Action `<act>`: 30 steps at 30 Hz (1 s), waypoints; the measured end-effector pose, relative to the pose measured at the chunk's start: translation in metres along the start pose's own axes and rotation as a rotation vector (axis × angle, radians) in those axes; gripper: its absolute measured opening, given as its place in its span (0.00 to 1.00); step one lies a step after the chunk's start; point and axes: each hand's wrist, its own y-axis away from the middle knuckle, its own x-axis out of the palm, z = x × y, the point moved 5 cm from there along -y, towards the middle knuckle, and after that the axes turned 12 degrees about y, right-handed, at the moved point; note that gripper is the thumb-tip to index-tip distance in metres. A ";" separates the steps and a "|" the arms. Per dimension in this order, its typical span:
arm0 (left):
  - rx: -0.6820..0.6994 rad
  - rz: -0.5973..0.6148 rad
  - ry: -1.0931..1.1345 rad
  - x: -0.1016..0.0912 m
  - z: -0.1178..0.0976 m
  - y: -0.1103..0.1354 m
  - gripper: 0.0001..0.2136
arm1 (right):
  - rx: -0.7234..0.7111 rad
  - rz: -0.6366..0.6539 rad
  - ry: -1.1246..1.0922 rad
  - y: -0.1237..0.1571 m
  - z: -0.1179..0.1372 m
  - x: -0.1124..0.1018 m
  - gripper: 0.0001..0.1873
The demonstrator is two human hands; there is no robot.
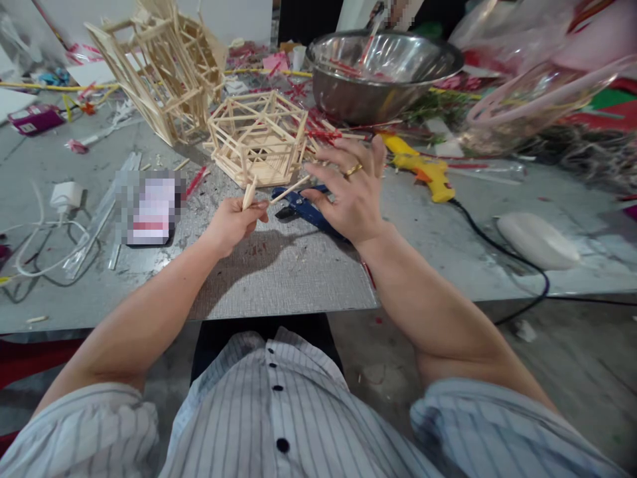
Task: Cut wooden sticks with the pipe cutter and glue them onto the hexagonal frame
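My left hand [233,222] is closed in a pinch on thin wooden sticks [249,194], one pointing up and one slanting right toward my other hand. My right hand [351,189], a gold ring on one finger, hovers with fingers spread above blue-handled cutters [303,206] that lie on the grey mat [279,272]; it holds nothing I can see. Just beyond both hands stands a hexagonal frame built of sticks [259,136]. A taller stick structure [159,73] leans behind it at the left.
A steel bowl [383,73] with red strips sits at the back. A yellow glue gun [423,169] lies right of my hand, its black cord [517,262] trailing off the table edge. A white charger [64,196] with cable lies left, a clear plastic container [537,99] far right.
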 end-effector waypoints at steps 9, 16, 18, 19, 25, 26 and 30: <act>-0.055 0.034 0.014 0.004 0.002 0.001 0.15 | -0.008 -0.108 -0.026 0.004 -0.006 0.006 0.22; -0.055 0.030 0.028 0.004 0.001 0.002 0.15 | 0.020 -0.117 -0.035 0.005 -0.006 0.007 0.23; -0.058 0.020 0.039 0.004 0.001 0.003 0.15 | 0.023 -0.129 -0.037 0.006 -0.006 0.006 0.24; -0.058 0.013 0.043 0.004 0.000 0.003 0.15 | 0.023 -0.134 -0.040 0.006 -0.005 0.005 0.24; -0.041 -0.016 0.073 0.008 0.001 0.003 0.15 | 0.074 -0.129 -0.106 0.006 -0.006 0.006 0.22; -0.038 -0.012 0.071 0.008 0.001 0.003 0.15 | 0.079 -0.112 -0.130 0.005 -0.007 0.007 0.22; -0.055 0.040 0.016 0.005 0.002 0.002 0.15 | 0.024 -0.084 -0.221 0.003 -0.008 0.007 0.21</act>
